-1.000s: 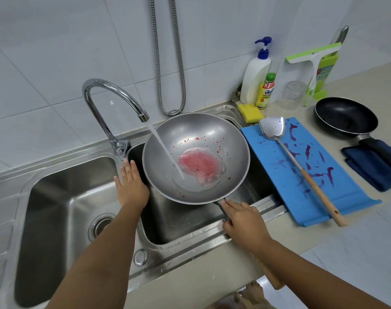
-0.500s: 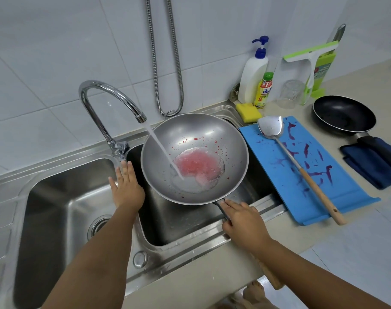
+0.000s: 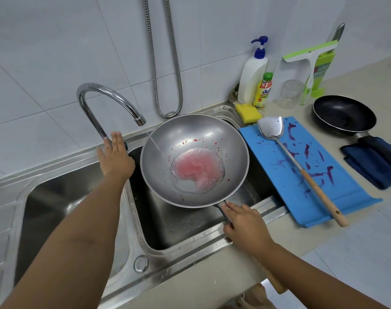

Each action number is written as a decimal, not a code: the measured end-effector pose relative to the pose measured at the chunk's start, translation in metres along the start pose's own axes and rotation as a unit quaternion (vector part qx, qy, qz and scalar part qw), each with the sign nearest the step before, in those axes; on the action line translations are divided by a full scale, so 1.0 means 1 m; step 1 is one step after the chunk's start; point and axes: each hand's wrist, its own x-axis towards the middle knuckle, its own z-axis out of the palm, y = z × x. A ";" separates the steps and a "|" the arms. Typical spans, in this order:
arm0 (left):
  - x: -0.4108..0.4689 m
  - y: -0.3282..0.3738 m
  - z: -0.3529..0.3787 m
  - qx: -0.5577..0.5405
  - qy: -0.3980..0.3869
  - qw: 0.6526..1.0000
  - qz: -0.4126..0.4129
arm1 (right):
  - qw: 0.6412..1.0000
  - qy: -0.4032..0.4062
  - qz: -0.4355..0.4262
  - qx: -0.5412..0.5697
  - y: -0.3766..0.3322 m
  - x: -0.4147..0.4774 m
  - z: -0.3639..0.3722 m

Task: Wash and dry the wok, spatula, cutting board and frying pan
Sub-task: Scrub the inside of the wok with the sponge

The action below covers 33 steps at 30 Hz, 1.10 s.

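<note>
A silver wok [image 3: 203,139] with a pink pool of water and red specks hangs over the right sink basin [image 3: 185,221]. My right hand [image 3: 245,226] grips its handle at the near rim. Water runs from the tap [image 3: 105,103] into the wok. My left hand [image 3: 115,157] rests with straight fingers on the tap's base, covering the lever. A metal spatula [image 3: 299,166] with a wooden handle lies on the blue cutting board [image 3: 337,181], which is streaked purple. The black frying pan [image 3: 343,114] stands on the counter at the right.
A yellow sponge [image 3: 247,112], a white pump bottle [image 3: 252,79], a small yellow bottle [image 3: 262,91], a glass [image 3: 289,94] and a green squeegee [image 3: 310,61] line the back wall. A dark blue cloth [image 3: 372,168] lies under the pan handle. The left basin [image 3: 63,210] lies beside my arm.
My left hand has moved up from the sink divider onto the tap's base. The water stream has thinned. The wok and my right hand have stayed put.
</note>
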 end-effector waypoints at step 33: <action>-0.146 0.171 0.039 -0.603 0.048 0.663 -0.441 | 0.997 -0.019 -0.068 0.043 0.023 0.008 -0.007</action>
